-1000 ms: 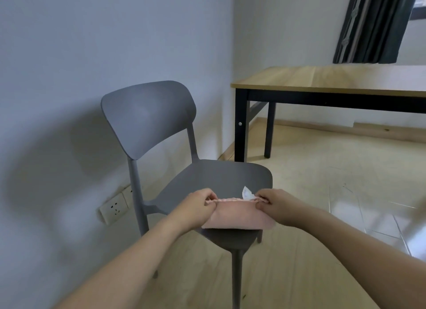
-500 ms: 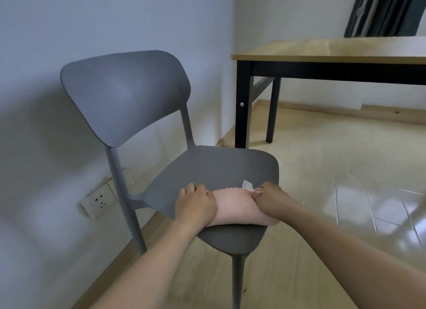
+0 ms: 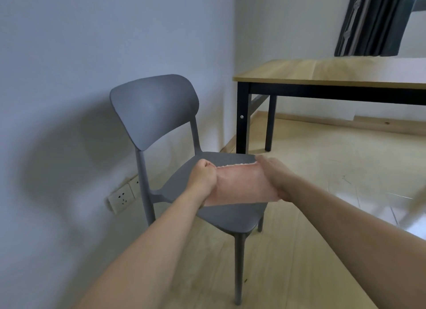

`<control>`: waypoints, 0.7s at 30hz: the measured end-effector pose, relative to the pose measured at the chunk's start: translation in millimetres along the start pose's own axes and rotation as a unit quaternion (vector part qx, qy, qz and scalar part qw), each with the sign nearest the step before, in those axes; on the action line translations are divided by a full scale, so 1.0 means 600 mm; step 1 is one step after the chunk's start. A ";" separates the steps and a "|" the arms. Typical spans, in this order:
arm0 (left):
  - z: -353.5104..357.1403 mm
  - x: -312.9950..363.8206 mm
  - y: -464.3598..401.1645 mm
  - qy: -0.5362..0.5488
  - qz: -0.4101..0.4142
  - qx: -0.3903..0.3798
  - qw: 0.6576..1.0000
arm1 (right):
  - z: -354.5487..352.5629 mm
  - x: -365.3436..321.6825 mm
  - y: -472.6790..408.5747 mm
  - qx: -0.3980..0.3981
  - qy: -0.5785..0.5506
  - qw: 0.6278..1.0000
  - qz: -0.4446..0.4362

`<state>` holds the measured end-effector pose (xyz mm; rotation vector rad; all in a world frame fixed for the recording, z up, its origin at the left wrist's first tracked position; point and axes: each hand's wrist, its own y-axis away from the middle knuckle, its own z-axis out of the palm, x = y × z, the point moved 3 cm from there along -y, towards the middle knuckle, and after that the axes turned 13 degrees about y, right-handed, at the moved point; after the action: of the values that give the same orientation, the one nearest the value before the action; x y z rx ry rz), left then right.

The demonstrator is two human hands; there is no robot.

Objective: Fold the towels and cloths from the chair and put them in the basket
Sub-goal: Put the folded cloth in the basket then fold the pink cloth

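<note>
A pale wall (image 3: 80, 55) fills the left half of the frame, with a white socket plate (image 3: 122, 196) low on it at the left. A wood-topped table (image 3: 334, 72) on black legs stands in the upper right, a dark curtain (image 3: 373, 20) hanging above it in the top right corner, and light wooden floor (image 3: 322, 182) runs across the lower right. In the middle stands the grey chair (image 3: 154, 110), its back toward the wall and its seat toward me.

My two bare forearms reach in from the bottom edge to the centre of the frame. Between them I hold a pink cloth (image 3: 242, 186) stretched flat in front of the seat; whether it touches the seat I cannot tell. My left hand (image 3: 204, 178) is closed in a fist around the cloth's left end. My right hand (image 3: 275, 177) is wrapped around its right end, fingers curled under. The cloth's far edge looks frayed and pale. The picture is slightly blurred.
</note>
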<state>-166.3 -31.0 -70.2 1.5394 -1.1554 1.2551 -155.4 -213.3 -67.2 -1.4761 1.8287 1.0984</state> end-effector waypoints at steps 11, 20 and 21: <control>0.064 -0.039 -0.100 -0.112 0.057 0.051 0.991 | -0.006 0.037 -0.130 0.104 0.033 0.994 -0.004; 0.157 -0.015 -0.253 -0.167 -0.036 0.014 0.985 | -0.057 0.026 -0.309 0.026 0.024 0.996 0.087; 0.158 0.020 -0.256 -0.168 -0.040 0.008 0.985 | -0.080 0.004 -0.304 0.022 0.017 0.994 0.104</control>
<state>5.7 -86.5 -81.1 1.8403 -1.2803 0.9745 23.6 -267.3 -91.0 -1.3092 2.0539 1.1275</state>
